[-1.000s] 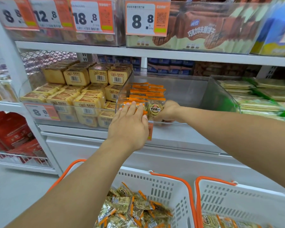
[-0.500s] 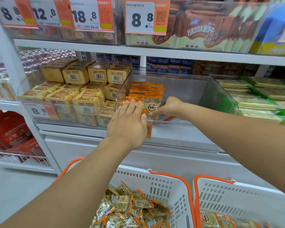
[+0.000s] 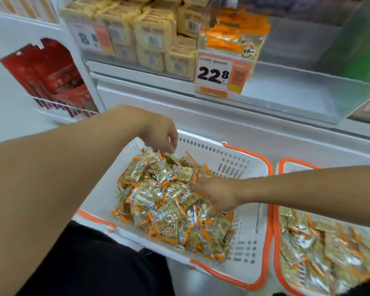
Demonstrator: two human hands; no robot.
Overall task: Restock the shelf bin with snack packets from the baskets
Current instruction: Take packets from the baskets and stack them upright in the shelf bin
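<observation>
Down at the baskets, both hands were over the heap of snack packets (image 3: 169, 201) in the left basket (image 3: 246, 248). Right hand (image 3: 217, 196) lay nearer the heap's middle, fingers spread and reaching leftward across the packets, fingertips touching foil; it looked closest to a pickup, though I could not tell that any packet was yet held. Left hand (image 3: 160, 136) hung at the heap's far edge, fingers loosely curled downward; motion blur hid whether it pinched anything. Packets lay jumbled, long axes pointing every way, orange seams showing, so no single grasp direction applied.

Left basket: white with orange rim, roughly half covered by the heap. Right basket (image 3: 275, 221): touching the first, more of the same packets (image 3: 329, 248) inside.

Shelf bin (image 3: 297, 88): clear-walled, above and beyond the baskets, a short stack of orange-topped packets (image 3: 235, 37) against its left wall, most of its floor bare. Price tag (image 3: 221, 73) on its front. Judged early in the restock; the lift ran up and forward from either hand.
</observation>
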